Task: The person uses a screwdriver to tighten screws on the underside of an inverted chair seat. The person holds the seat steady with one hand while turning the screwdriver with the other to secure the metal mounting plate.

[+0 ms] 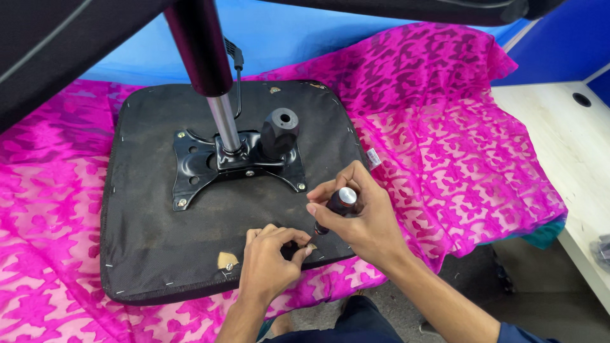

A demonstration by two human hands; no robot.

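Screwdriver (338, 206) stands in the closed right hand (362, 219), tip on the black seat bottom (152, 235). Left hand (270, 257) pinches something too small to tell. A small white tag (373, 158) sticks out at the seat's right edge.

1 small white tag (373, 158) pokes out from the right edge of the black upturned seat (152, 235), lying on the pink cloth (457, 159). It is rectangular, with faint dark marks too small to read. No packages, signs or screens show.
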